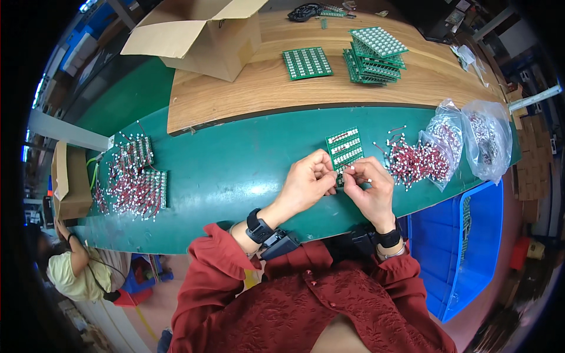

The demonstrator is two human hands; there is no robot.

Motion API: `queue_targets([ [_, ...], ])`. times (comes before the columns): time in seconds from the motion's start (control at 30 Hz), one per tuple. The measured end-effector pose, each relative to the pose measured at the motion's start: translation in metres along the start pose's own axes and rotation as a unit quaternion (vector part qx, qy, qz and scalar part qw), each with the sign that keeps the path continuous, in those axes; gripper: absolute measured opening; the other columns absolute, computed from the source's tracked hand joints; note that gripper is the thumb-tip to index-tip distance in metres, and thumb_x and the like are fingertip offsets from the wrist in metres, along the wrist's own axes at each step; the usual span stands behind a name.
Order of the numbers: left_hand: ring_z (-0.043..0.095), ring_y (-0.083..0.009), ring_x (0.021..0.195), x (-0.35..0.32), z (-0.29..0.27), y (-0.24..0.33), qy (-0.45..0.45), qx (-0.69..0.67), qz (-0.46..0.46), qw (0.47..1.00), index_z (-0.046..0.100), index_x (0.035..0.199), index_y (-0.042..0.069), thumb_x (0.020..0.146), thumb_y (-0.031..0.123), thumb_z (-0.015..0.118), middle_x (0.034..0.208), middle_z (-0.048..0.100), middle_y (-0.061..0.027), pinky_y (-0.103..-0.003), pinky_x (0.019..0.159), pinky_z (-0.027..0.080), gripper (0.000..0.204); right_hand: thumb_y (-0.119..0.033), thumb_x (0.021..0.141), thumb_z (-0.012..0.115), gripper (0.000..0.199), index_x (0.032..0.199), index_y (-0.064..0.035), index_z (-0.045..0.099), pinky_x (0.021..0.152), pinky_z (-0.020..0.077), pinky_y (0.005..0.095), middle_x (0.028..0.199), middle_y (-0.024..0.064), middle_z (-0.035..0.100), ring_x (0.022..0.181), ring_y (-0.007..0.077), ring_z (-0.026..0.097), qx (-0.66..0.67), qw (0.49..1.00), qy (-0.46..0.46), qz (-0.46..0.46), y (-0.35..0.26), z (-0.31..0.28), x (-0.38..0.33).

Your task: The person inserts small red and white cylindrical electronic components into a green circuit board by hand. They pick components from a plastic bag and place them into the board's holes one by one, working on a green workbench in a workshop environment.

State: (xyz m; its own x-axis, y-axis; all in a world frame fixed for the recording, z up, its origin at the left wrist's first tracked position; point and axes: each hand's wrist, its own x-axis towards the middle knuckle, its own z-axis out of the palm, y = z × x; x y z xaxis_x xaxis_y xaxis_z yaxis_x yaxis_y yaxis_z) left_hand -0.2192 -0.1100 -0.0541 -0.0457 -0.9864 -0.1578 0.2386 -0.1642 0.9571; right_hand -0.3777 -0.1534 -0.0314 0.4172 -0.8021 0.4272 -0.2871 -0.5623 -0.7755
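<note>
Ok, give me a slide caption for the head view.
Left hand and right hand at a green circuit board, with red-wired connectors heaped to its right.

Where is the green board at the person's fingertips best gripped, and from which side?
Probably the upper left edge, from the left: the green board is a flat panel with rows of white parts across its face, while the left hand and right hand crowd its near end.

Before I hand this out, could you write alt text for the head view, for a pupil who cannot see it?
A person's left hand and right hand meet at the near end of a green circuit board over a green table. Heaped red wires lie to the right beside clear bags; stacked boards stand beyond on a wooden surface.
</note>
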Motion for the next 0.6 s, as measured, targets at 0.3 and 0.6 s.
queue_targets([
  [0.3, 0.062, -0.0112, 0.065, 0.0, -0.002, -0.001, -0.005, 0.012, 0.003, 1.0, 0.049, 0.091, 0.003, 0.087, -0.001, 0.055, 0.075, 0.061, -0.0049, -0.024, 0.056, 0.051, 0.009, 0.006, 0.07, 0.068, 0.016, 0.082, -0.0011, 0.061, 0.051, 0.051, 0.0264, 0.08, 0.0074, 0.06, 0.063, 0.0166, 0.062, -0.033, 0.999, -0.022, -0.025, 0.0, -0.001, 0.003],
  [0.6, 0.057, -0.0078, 0.061, -0.002, 0.003, 0.004, 0.021, 0.002, 0.002, 1.0, 0.05, 0.085, 0.001, 0.083, -0.002, 0.055, 0.068, 0.057, -0.0019, -0.023, 0.055, 0.048, 0.006, 0.007, 0.07, 0.067, 0.015, 0.082, 0.0004, 0.06, 0.055, 0.0529, 0.0265, 0.08, 0.0084, 0.06, 0.064, 0.0181, 0.063, -0.118, 0.99, -0.071, -0.034, -0.013, -0.007, 0.008],
])
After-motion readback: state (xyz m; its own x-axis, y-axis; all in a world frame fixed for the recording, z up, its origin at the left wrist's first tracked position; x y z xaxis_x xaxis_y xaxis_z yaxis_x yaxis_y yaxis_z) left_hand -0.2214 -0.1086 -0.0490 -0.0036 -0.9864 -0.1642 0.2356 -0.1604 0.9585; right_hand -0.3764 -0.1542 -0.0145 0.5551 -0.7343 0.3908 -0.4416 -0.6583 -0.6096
